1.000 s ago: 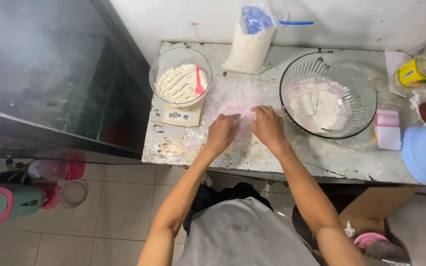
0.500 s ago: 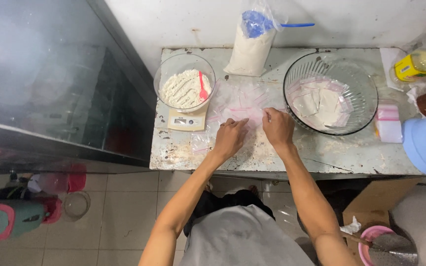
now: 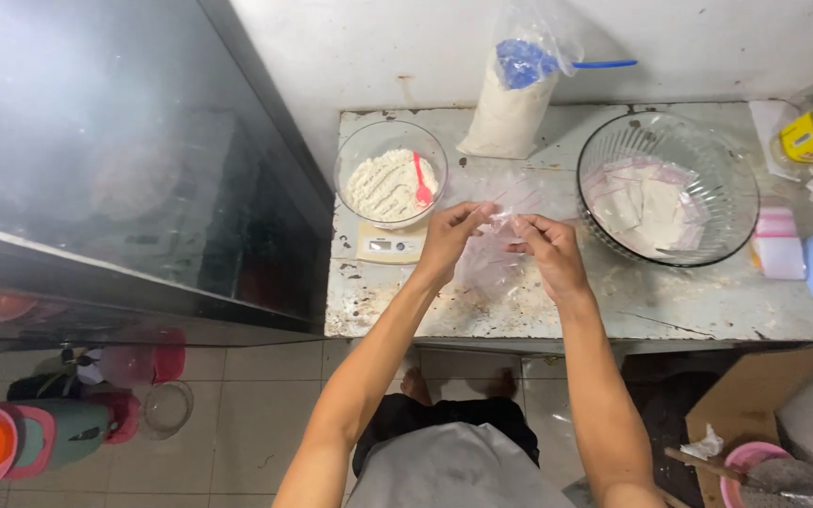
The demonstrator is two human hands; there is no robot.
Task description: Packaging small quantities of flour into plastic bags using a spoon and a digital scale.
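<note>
Clear plastic, a small bag [image 3: 489,246], is pinched at its top between the fingertips of both hands: the left hand [image 3: 451,243] grasps one side of the mouth, the right hand [image 3: 548,252] the other, and the bag hangs down between them over the middle of the worn metal table [image 3: 613,306]. Just left of the left hand a glass bowl of white powder [image 3: 390,174] with a red spoon [image 3: 421,181] sits on a small scale [image 3: 390,246], close to the table's left edge. Behind the hands a sack of white powder [image 3: 508,108] leans at the wall. To the right, a large ribbed glass bowl [image 3: 667,188] holds filled packets, apart from the right hand. Bare tabletop lies between the hands and the front edge, and between the two bowls.
</note>
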